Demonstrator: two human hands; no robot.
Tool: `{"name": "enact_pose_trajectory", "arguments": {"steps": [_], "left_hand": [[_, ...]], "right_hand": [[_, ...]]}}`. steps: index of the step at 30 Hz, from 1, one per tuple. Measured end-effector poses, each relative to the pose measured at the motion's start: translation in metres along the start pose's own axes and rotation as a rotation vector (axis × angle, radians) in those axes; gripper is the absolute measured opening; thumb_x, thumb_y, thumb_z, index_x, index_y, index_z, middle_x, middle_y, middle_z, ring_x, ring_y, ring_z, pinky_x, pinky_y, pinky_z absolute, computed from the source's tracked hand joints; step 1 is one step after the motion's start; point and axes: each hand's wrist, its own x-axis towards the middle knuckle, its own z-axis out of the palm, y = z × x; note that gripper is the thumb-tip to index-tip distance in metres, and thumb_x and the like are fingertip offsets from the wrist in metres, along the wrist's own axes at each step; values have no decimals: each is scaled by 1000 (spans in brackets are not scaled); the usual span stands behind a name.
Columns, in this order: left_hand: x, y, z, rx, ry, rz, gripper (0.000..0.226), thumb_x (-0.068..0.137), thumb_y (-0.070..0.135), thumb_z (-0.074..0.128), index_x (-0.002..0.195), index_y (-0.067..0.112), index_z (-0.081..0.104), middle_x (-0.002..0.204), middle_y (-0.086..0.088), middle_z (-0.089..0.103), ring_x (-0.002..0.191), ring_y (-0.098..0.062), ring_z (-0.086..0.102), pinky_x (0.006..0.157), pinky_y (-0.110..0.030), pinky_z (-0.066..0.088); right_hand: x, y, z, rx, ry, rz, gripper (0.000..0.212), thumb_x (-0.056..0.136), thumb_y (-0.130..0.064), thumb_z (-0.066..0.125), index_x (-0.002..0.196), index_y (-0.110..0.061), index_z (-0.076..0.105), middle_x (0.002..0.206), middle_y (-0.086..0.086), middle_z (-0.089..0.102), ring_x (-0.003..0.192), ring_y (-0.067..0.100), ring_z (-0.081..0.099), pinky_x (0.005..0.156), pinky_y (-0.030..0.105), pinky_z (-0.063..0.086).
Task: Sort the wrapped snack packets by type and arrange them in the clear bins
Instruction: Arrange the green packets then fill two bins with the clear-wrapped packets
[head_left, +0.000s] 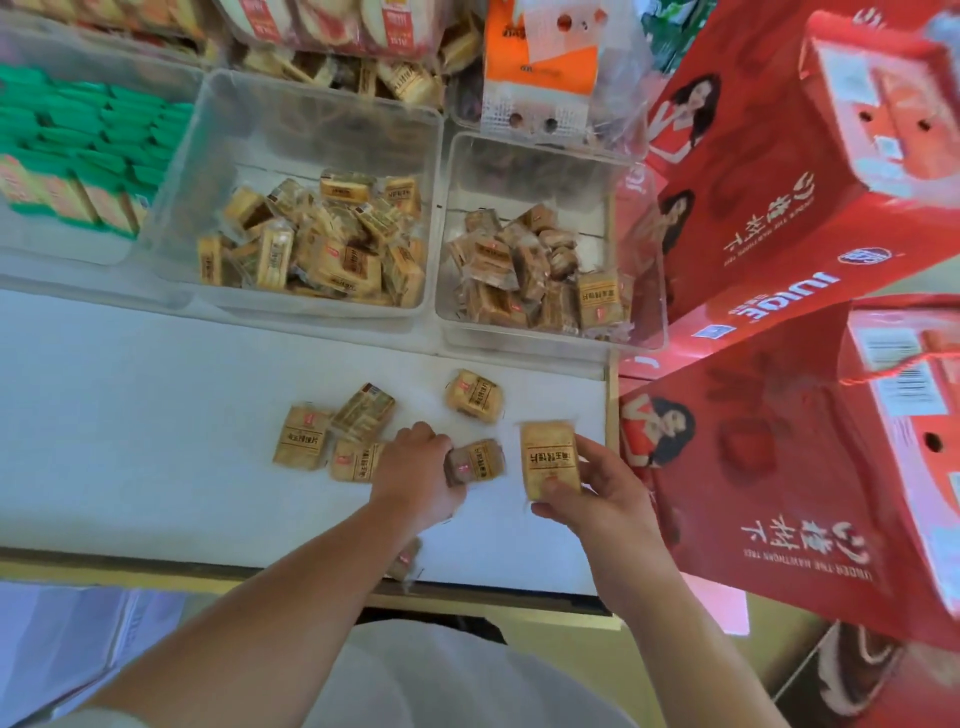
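While the left hand (415, 462) curls its fingers round one end of a darker brown wrapped packet (478, 462) lying on the white tabletop (130, 415), the right hand (602, 493) grips a pale yellow wrapped packet (549, 457) between thumb and fingers, just beside the brown one. A cluster of three tan packets (358, 415) lies left of the left hand, a single tan packet (472, 396) sits beyond both hands, and another packet (405, 560) shows partly under the left forearm at the near edge. Behind stand a wide clear plastic bin (311, 104) with a heap of tan packets and a narrower clear plastic bin (524, 156) to its right — mostly browner ones there. Red printed juice cartons (779, 208) are stacked on the right.
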Motion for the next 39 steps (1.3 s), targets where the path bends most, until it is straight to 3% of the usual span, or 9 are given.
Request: {"name": "enact_pose_trajectory", "arguments": {"steps": [5,11,14,17,23,30,32,35,39], "left_hand": [[-19,3,-27,-539,44,-141,29,78,34,76,95,26,54,82,9,64,71,-9,62,53,-23,44],[-35,-6,-80,-1075,161,-310,37,76,22,88,99,30,62,98,4,72,81,-10,70,64,-17,52],[-27,-4,-123,-1213,177,-263,43,74,28,93,108,34,67,101,10,74,86,-5,73,72,-23,58],[-12,2,-159,-1355,166,-200,41,79,20,90,114,28,69,108,3,74,92,-13,75,75,-27,61],[28,7,-190,-1348,112,-142,48,78,17,90,119,30,68,107,5,76,99,-15,73,86,-31,60],[83,21,-205,-1306,102,-223,43,74,19,92,110,31,70,106,5,75,98,-14,72,90,-37,60],[94,31,-207,-1314,97,-238,49,73,20,93,116,27,69,108,7,74,100,-12,71,88,-31,59],[103,42,-209,-1309,39,-169,57,80,14,86,129,32,61,113,20,68,101,2,69,76,-13,53],[92,32,-200,-1194,-31,-113,59,92,8,71,141,32,49,122,22,58,111,0,64,78,-12,51]], "right_hand": [[13,3,8,19,122,35,45,87,5,71,123,-22,64,105,9,75,90,24,76,76,40,63],[25,-19,37,40,76,-35,45,87,4,73,120,-26,66,103,6,75,88,23,75,78,38,62],[36,-45,55,41,44,-146,47,88,3,73,125,-26,64,105,10,73,92,29,73,78,40,61],[48,-75,69,13,61,-280,50,89,-2,75,128,-30,61,106,7,72,89,28,73,82,46,61],[74,-120,72,-138,111,-463,55,86,-7,79,128,-37,61,106,-10,73,91,14,68,76,26,53],[104,-142,71,-242,207,-526,61,85,-8,81,133,-33,54,110,-11,65,90,-2,62,73,14,50],[111,-141,68,-231,251,-504,60,85,-7,80,133,-31,55,109,-9,65,84,-7,61,69,10,50],[117,-137,63,-224,295,-464,59,85,-10,81,135,-30,57,110,-5,68,88,2,66,70,16,50],[116,-127,62,-213,315,-425,61,84,-13,82,135,-34,56,113,-5,71,99,19,68,86,39,55]]}}
